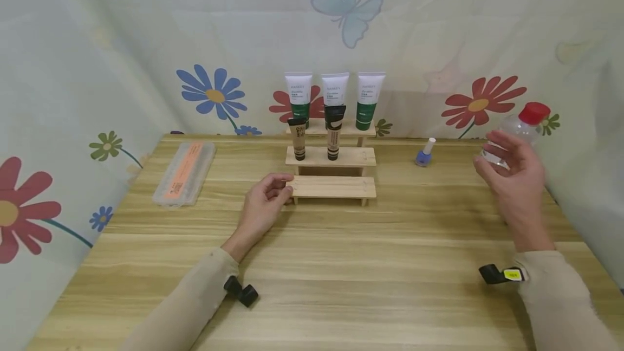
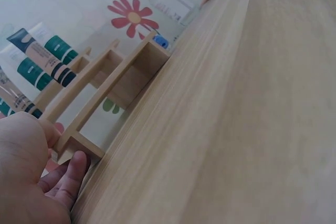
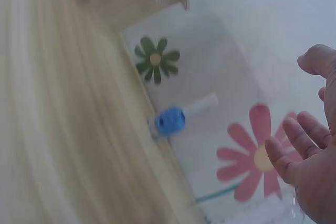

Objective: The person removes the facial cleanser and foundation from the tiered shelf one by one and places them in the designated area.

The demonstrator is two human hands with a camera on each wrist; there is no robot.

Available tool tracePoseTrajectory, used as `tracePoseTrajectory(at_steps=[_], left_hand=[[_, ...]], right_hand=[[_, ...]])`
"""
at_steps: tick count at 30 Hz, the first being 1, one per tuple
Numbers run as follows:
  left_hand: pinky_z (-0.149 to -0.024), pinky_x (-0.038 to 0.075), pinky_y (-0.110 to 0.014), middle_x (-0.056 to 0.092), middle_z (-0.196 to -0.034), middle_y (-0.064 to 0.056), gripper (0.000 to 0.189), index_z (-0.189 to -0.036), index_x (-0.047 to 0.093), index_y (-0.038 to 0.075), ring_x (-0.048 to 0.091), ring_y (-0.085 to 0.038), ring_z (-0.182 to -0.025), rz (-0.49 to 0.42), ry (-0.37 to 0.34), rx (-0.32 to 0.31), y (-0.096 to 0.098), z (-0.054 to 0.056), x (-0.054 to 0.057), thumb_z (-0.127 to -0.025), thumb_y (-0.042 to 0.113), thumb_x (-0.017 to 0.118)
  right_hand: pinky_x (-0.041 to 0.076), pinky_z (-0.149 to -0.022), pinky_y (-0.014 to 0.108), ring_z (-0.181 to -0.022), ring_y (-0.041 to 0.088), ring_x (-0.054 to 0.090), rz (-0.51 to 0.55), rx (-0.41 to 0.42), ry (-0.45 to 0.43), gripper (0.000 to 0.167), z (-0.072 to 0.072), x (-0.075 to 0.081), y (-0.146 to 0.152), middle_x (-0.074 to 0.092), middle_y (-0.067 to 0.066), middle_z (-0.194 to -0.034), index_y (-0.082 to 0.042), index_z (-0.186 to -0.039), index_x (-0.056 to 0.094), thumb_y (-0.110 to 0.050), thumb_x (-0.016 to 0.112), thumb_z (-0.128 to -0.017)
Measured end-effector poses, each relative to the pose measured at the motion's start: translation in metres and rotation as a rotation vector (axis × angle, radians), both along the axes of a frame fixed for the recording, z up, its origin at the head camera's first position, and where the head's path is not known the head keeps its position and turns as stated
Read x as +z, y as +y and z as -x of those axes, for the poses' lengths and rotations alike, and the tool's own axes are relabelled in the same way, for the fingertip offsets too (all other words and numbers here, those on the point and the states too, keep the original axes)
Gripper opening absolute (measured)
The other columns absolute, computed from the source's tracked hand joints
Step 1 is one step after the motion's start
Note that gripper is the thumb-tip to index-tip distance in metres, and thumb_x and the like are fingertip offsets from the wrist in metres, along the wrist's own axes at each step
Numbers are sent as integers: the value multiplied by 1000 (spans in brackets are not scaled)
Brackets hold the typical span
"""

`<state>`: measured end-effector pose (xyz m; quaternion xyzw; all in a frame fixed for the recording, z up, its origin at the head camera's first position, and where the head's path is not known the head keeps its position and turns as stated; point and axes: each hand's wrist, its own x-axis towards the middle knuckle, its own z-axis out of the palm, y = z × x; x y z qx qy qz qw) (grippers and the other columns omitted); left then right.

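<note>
The left hand pinches the 9 o'clock end of the rack's bottom step; the rack stands on the worktop, near its far edge. The right hand, at 3 o'clock from the rack, is spread and holds nothing, near the bottle and seemingly apart from it. The main risk is a jolt: if the left hand tugs or lifts its end, the rack may tilt, and the white tubes on the top step and brown tubes on the middle one, all balanced on their caps, could topple. The brown pair, narrow at the base, looks likeliest to fall. A careless right-hand sweep toward 9 o'clock could knock over the polish; a clumsy reach toward 12 could tip the bottle.
</note>
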<state>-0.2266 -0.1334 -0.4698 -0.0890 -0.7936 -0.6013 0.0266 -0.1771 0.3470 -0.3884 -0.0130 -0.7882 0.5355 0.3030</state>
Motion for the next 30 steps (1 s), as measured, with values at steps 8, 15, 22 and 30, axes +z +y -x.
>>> tracePoseTrajectory(at_steps=[8, 15, 22, 30], left_hand=[[-85, 67, -27, 73, -119, -13, 23, -134, 76, 14, 78, -24, -101, 7, 12, -2, 0, -2, -1, -111, 17, 71], [-84, 68, -28, 73, -117, -13, 22, -132, 76, 14, 78, -25, -98, -1, 12, -1, 1, 0, -1, -110, 15, 71], [-86, 69, -34, 73, -117, -18, 24, -134, 76, 12, 78, -31, -99, -45, 5, -31, 0, -1, 0, -111, 15, 72], [-86, 69, -33, 73, -116, -18, 23, -133, 76, 12, 78, -31, -100, -45, 16, -29, 0, 0, 0, -111, 17, 72]], right_hand=[[61, -97, 16, -127, 23, 70, 138, 231, 152, 55, 28, 19, -59, 68, 12, -143, -8, -151, 66, 4, 80, -99], [64, -95, 22, -127, 29, 69, 195, 382, 164, 52, 52, 24, -114, 69, 9, -140, -9, -148, 67, 2, 81, -99], [64, -99, 27, -131, 34, 68, 168, 455, 98, 56, 68, 20, -162, 67, 19, -147, -5, -152, 62, -1, 82, -100], [63, -103, 33, -130, 37, 68, 237, 506, 56, 55, 79, 7, -198, 68, 20, -143, -3, -153, 60, -1, 81, -101]])
